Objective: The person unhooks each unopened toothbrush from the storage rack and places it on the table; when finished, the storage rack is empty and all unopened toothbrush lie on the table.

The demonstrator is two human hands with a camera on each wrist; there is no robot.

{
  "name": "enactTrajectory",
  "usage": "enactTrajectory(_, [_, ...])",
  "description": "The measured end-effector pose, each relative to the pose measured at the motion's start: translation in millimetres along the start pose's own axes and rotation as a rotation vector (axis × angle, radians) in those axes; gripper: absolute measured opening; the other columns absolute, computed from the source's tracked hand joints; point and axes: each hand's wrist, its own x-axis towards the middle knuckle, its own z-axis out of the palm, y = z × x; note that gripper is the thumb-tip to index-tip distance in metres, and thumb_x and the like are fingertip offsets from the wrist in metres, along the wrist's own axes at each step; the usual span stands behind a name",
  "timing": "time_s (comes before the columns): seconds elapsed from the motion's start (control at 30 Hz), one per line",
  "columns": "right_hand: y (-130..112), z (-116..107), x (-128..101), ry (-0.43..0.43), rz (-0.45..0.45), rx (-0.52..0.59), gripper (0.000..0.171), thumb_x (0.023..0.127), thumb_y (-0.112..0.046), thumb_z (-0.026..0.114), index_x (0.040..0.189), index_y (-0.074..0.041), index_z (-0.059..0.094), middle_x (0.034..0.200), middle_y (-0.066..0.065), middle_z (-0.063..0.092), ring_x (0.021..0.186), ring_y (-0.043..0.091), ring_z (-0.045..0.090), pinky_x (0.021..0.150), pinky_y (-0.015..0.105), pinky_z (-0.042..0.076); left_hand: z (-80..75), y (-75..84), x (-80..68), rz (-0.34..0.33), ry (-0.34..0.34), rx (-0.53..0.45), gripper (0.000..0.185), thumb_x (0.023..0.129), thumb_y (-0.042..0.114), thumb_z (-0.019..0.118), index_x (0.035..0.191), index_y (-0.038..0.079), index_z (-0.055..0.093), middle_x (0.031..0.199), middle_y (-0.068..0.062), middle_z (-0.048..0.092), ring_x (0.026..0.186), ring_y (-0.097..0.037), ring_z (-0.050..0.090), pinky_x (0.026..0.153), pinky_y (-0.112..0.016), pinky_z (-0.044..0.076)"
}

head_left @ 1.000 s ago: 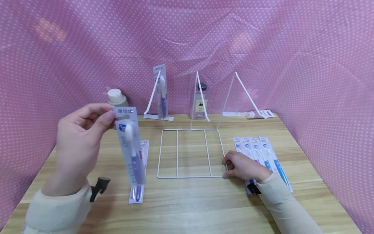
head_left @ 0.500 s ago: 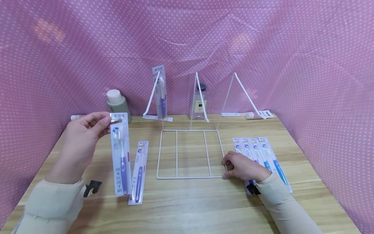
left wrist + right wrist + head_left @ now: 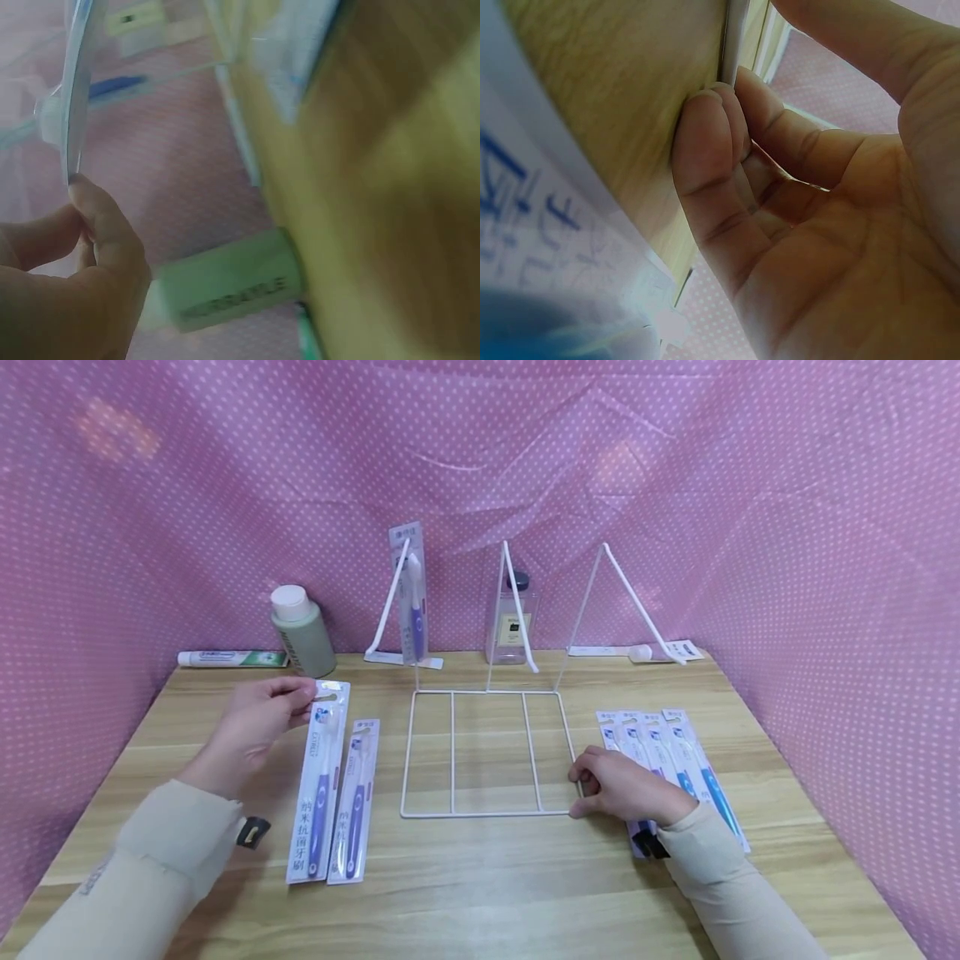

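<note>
A packaged purple toothbrush (image 3: 318, 793) is pinched at its top corner by my left hand (image 3: 251, 722). Its lower end is near the table; whether it touches I cannot tell. In the left wrist view the pack (image 3: 75, 97) appears edge-on between thumb and finger. A second packaged toothbrush (image 3: 356, 802) lies just to its right. My right hand (image 3: 626, 787) grips the right side of the white wire rack's base (image 3: 487, 814), and in the right wrist view its curled fingers (image 3: 705, 150) meet the wire. Another packaged toothbrush (image 3: 414, 602) hangs on the rack's left hook.
Several packaged toothbrushes (image 3: 697, 768) lie at the right, partly under my right wrist. Along the back are a green bottle (image 3: 303, 635), a toothpaste tube (image 3: 232, 658), a clear bottle with a black cap (image 3: 513, 622) and another tube (image 3: 667, 652). Pink dotted cloth (image 3: 480, 460) surrounds the table.
My left hand has lowered the packaged toothbrush toward the table, bringing it beside the lying one. The toothpaste tube behind has come into view. My right hand stays on the rack.
</note>
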Motion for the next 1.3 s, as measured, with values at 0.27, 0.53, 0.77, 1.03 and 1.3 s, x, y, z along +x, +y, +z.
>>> enactTrajectory(0.27, [-1,-1,-1,-0.002,0.001,-0.001,0.039,0.084,-0.027,0.090,0.110,-0.008,0.069,0.096,-0.003,0.061,0.085,0.012,0.056,0.078,0.029,0.050,-0.3,-21.2,23.9,-0.136,-0.034,0.025,0.044,0.110,0.010,0.050,0.148,-0.010,0.049,0.106,0.002,0.064,0.090,-0.002,0.060,0.086,-0.021,0.058])
enactTrajectory(0.53, [-3,-1,-2,-0.002,0.008,0.005,0.039,0.084,-0.028,0.090,0.110,-0.008,0.069,0.096,-0.003,0.061,0.085,0.013,0.056,0.078,0.029,0.050,2.0,-30.8,37.9,-0.247,-0.061,-0.061,0.035,0.104,0.001,0.057,0.136,-0.012,0.055,0.079,0.005,0.069,0.073,-0.005,0.065,0.075,-0.022,0.061])
enactTrajectory(0.77, [-2,0,-1,-0.002,0.017,-0.005,0.039,0.084,-0.028,0.090,0.110,-0.008,0.069,0.096,-0.003,0.061,0.085,0.012,0.056,0.078,0.030,0.050,10.4,-38.9,43.8,-0.288,-0.028,-0.017,0.035,0.102,-0.002,0.058,0.135,-0.015,0.057,0.079,0.000,0.070,0.068,-0.005,0.067,0.071,-0.023,0.061])
enactTrajectory(1.03, [-1,1,-1,0.001,0.009,0.000,0.040,0.084,-0.028,0.090,0.110,-0.008,0.069,0.096,-0.003,0.061,0.085,0.012,0.056,0.077,0.029,0.050,17.4,-39.8,40.1,-0.317,0.023,0.199,0.037,0.104,0.006,0.058,0.136,-0.012,0.058,0.097,-0.010,0.070,0.078,-0.011,0.065,0.076,-0.028,0.060])
enactTrajectory(1.3, [-2,0,-2,0.005,-0.003,0.003,0.039,0.083,-0.028,0.090,0.109,-0.007,0.069,0.095,-0.003,0.060,0.084,0.012,0.055,0.076,0.029,0.049,13.4,-40.4,40.3,-0.270,-0.028,0.373,0.035,0.102,0.011,0.060,0.128,-0.012,0.064,0.101,-0.016,0.069,0.082,-0.017,0.065,0.073,-0.031,0.058])
